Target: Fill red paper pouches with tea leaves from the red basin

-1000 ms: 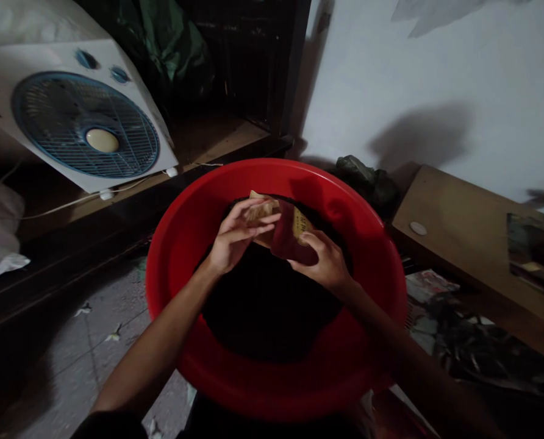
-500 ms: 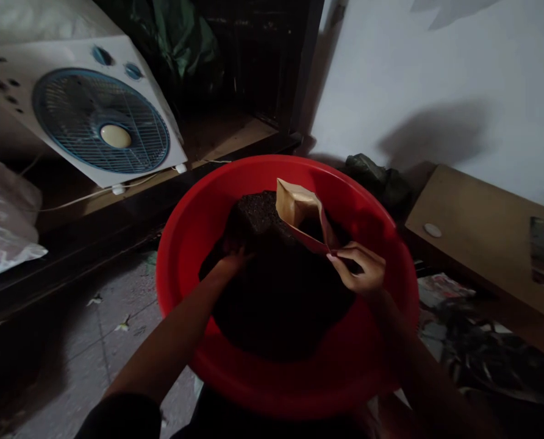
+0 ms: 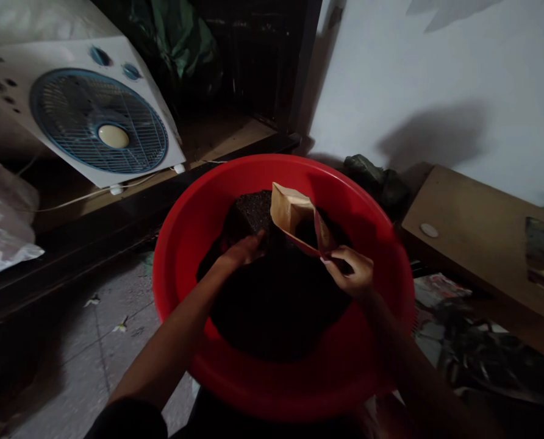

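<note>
A wide red plastic tub [image 3: 175,244] stands in front of me, holding a heap of dark, loose soil [image 3: 276,317]. My right hand [image 3: 352,268] pinches the near right edge of a paper bag [image 3: 294,213] between thumb and fingers. The bag's mouth gapes toward me, its inside is tan, and something dark lies within. Just left of the bag, my left hand [image 3: 247,249] is low over the heap with its fingers curled around soil. Dim light and blur hide how much it holds.
A white box fan [image 3: 111,122] sits on a low wooden ledge at left, beside a clear plastic bag [image 3: 4,213]. At right is a wooden board [image 3: 477,238] with a white oval object [image 3: 429,230]. Green bags, a dark cabinet and a white wall stand behind.
My left hand has moved right and slightly up across the soil, closer to the bag. The bag and my right hand have shifted slightly left and down.
</note>
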